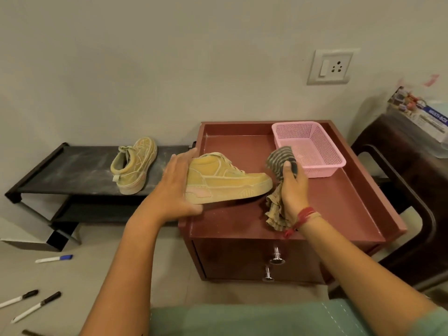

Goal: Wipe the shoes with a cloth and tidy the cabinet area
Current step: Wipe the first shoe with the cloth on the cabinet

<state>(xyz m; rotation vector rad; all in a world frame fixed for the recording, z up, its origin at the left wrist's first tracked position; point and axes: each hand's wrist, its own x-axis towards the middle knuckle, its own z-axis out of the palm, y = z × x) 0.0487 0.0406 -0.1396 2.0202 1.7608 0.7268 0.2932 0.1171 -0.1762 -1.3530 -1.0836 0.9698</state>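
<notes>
Status: we're mid-wipe on shoe one. The yellow sneaker [228, 179] sits on the cabinet top [339, 202], near its left edge, toe pointing right, sole down. Our left hand [178, 185] is spread open and cupped against the heel, thumb under the sole edge at the front-left, so it's bracing rather than gripping. Our right hand [294, 190] is closed around the striped cloth [278, 180], just beside the toe; part of the cloth sticks up above the fingers and the rest hangs down to the cabinet top. Can't tell whether the cloth touches the toe.

Left to do, as we judge it: finish this shoe, then the second sneaker [134, 166], which lies tipped on its side on the top shelf of the black shoe rack [72, 170], towards its right end. The rack shelf looks dusty and streaked.

Tidying hasn't visibly started. A pink basket [310, 149] sits empty in the cabinet top's back-right corner. Markers [53, 259] are scattered on the floor [109, 263] to the left, at least three of them, well apart from the cabinet.

Obstructions: none over the shoe. The basket sits close behind the right hand, so a wide swipe could clip it. A dark chair [400, 190] crowds the cabinet's right side.
</notes>
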